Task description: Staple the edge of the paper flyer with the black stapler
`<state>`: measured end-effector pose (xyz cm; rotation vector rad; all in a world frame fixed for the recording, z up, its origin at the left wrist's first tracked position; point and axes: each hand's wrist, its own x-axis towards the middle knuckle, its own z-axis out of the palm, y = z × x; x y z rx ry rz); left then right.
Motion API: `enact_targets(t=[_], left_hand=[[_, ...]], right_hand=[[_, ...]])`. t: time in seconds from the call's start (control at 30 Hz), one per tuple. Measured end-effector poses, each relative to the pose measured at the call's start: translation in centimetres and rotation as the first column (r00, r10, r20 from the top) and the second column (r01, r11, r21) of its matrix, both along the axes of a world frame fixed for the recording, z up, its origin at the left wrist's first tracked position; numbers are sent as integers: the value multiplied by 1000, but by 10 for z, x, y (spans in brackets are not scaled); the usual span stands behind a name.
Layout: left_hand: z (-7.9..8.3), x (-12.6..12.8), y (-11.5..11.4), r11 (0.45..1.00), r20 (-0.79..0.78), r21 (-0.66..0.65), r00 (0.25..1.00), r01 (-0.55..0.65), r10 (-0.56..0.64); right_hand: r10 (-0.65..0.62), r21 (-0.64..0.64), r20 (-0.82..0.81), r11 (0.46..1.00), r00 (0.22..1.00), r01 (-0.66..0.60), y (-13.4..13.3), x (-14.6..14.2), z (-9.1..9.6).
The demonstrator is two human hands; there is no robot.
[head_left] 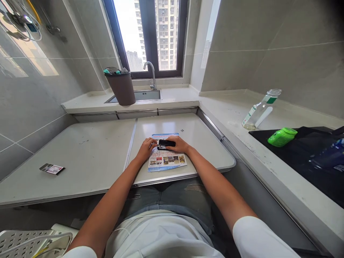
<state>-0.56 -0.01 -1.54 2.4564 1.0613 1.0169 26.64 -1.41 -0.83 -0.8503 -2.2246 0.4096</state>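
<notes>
A printed leaflet with small photos lies on the white table in front of me. On its upper part rests a small black device, possibly a stapler. My left hand curls at the device's left end, fingertips pinching it. My right hand is closed over its right end. Both forearms reach out over my lap.
A small card packet lies at the table's left. Behind are a sink with a tap and a brown bin. On the right counter sit a clear bottle, a green object and a black cooktop.
</notes>
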Motion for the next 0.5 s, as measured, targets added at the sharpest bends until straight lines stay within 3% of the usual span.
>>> enact_targets(t=[0.5], left_hand=[[-5, 1, 3, 999, -37, -31, 999, 6, -7]], right_hand=[[-21, -1, 2, 1000, 1000, 21, -3, -3, 3]])
